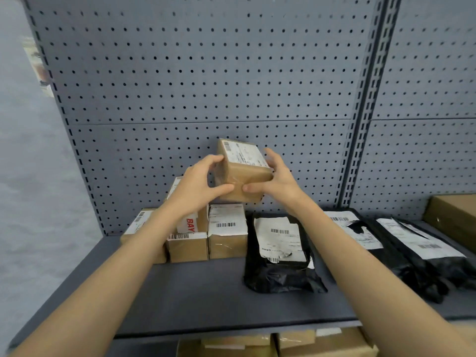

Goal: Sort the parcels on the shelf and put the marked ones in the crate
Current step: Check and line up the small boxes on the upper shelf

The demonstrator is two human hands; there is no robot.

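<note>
A small brown cardboard parcel (244, 168) with a white label on top is held up in the air above the shelf (201, 292). My left hand (199, 186) grips its left side, thumb under the front. My right hand (277, 179) grips its right side. Below them a row of brown boxes (226, 233) with barcode labels stands at the back left of the shelf, one box (190, 222) stacked on top showing red letters. A black poly bag (279, 253) with a white label lies to the right of the boxes.
More black poly bags (401, 243) with labels lie along the right of the shelf. A large brown carton (453, 215) stands at the far right. Grey pegboard (206, 73) backs the shelf. Cardboard boxes (309, 343) sit on the level below.
</note>
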